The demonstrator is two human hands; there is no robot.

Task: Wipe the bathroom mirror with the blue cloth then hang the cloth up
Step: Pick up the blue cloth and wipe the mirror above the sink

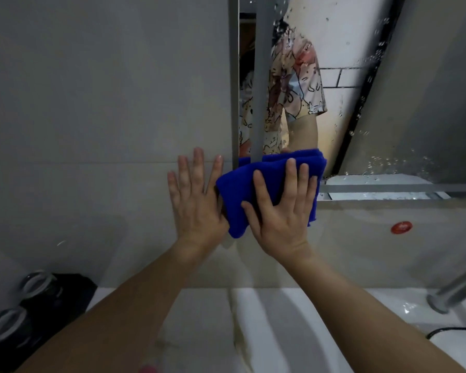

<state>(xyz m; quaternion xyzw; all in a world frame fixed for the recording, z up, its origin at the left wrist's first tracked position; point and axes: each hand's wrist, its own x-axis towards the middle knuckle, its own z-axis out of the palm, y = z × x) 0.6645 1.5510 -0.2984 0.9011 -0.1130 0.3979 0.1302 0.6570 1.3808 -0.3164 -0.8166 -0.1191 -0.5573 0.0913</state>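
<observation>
Grey tiled wall (92, 103) fills the left and centre. Small red oval sticker (401, 227) sits on the wall at right. White ceramic basin (293, 332) along the bottom edge, wet. Chrome metal tap (452, 294) at its right side. Thin black cable (447, 331) beside it. Black holder with two clear glass jars (35, 302) lower left.

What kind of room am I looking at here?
Most likely a bathroom. A water-spotted mirror is fixed to a tiled wall, with a white basin below it and a chrome tap at the right. The right hand presses a blue cloth at the mirror's lower corner.
</observation>
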